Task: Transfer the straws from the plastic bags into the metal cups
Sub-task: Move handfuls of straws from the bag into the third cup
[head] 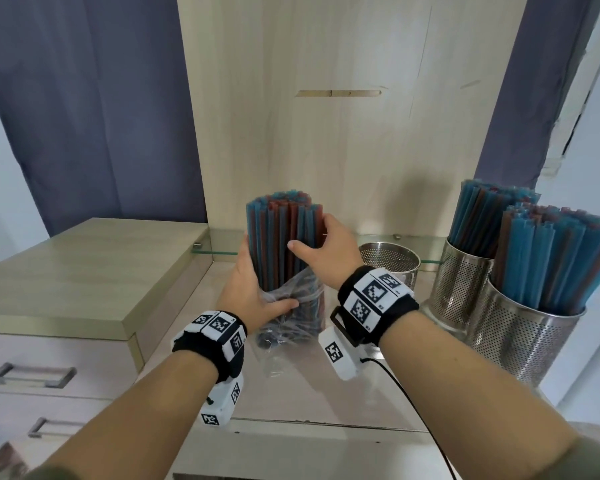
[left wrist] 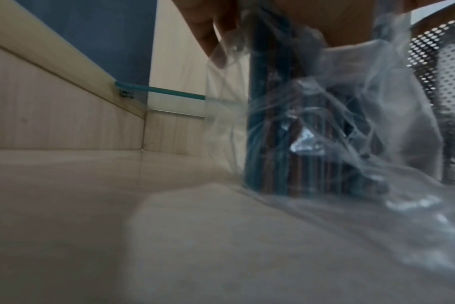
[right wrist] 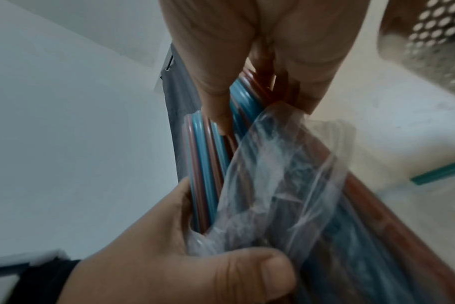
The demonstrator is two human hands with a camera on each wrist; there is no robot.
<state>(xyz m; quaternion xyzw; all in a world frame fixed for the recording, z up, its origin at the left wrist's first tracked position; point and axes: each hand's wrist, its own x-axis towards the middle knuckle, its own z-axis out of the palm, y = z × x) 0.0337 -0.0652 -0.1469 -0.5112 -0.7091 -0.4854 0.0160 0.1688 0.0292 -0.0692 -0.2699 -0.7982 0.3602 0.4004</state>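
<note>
Both hands point(head: 253, 289) point(head: 326, 247) around bagged straws point(head: 284, 237), counter edge near.

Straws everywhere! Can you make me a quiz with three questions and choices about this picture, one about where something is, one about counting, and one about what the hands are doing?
1. Where is the empty metal cup?
A. left of the hands
B. behind the right hand
C. in a drawer

2. How many metal cups already hold straws?
A. none
B. two
C. five

3. What does the left hand grip?
A. the plastic bag
B. a drawer handle
C. nothing

Answers: 1 B, it stands just past the right wrist. 2 B, two filled cups stand at right. 3 A, fingers curl round the bag below the straw bundle.
</note>
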